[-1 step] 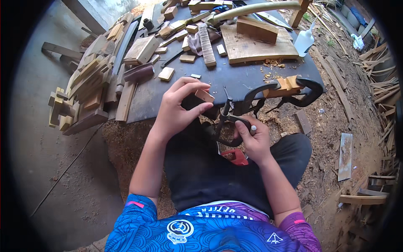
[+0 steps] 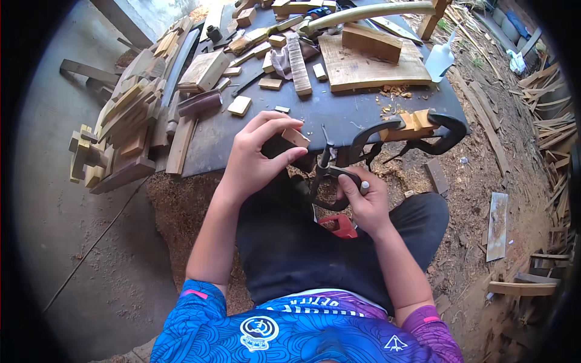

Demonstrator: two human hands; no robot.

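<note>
Near the table's front edge, my left hand [image 2: 257, 148] pinches a small wooden block [image 2: 295, 137] between thumb and fingers. To its right, my right hand [image 2: 366, 202] is closed around a dark metal C-clamp [image 2: 330, 204]; a short pale rod end [image 2: 365, 187] shows beside the thumb. The block and the clamp are apart. Beyond the right hand, a notched light wood piece [image 2: 413, 124] sits at the table edge, with a dark clamp [image 2: 363, 142] at its left end and another clamp [image 2: 457, 127] at its right. Fingers of my right hand are partly hidden behind the clamp.
The dark table [image 2: 212, 142] carries several wood offcuts, a broad board [image 2: 369, 69] with a block on top, a long-handled tool [image 2: 369, 13] and a white squeeze bottle [image 2: 440, 60]. Stacked wood [image 2: 130, 109] stands left. A red object [image 2: 346, 227] lies below my right hand. Shavings litter the ground.
</note>
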